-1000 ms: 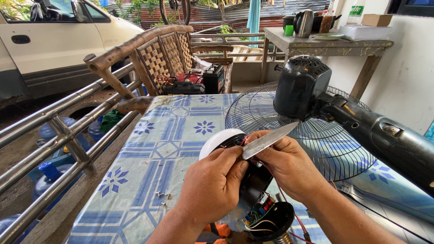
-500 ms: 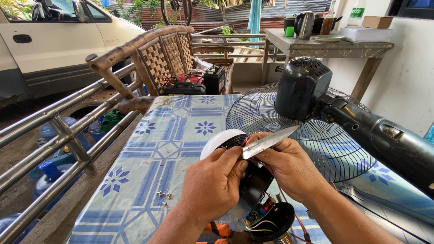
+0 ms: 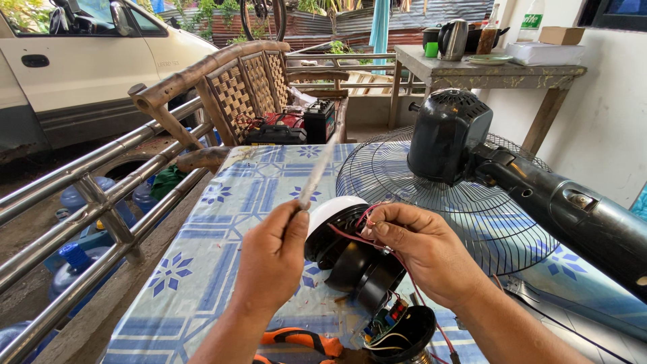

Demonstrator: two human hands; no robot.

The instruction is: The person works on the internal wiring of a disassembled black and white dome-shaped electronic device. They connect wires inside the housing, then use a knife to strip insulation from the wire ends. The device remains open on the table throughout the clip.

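Lying nearest at the bottom edge, an orange-handled tool point(image 3: 296, 344) and a black housing point(image 3: 401, 337) with a small circuit board and wires rest on the table point(image 3: 202, 269), which wears a blue-and-white patterned cloth. Just above them the left hand point(image 3: 273, 259) has its grip pressed together around a thin knife point(image 3: 315, 172), blade pointing up and away, blurred. Beside it the right hand point(image 3: 421, 253) pinches red wires point(image 3: 367, 219) that run from a black-and-white dome-shaped device point(image 3: 344, 243), which sits on the table between both hands. Behind lies a black stand fan point(image 3: 451, 135), its wire grille point(image 3: 431, 202) flat on the table. Farther off stand a woven chair point(image 3: 242, 87), a metal railing point(image 3: 87, 195), blue water bottles point(image 3: 81, 195), a white car point(image 3: 81, 67) and a side bench point(image 3: 485, 67) with a kettle.
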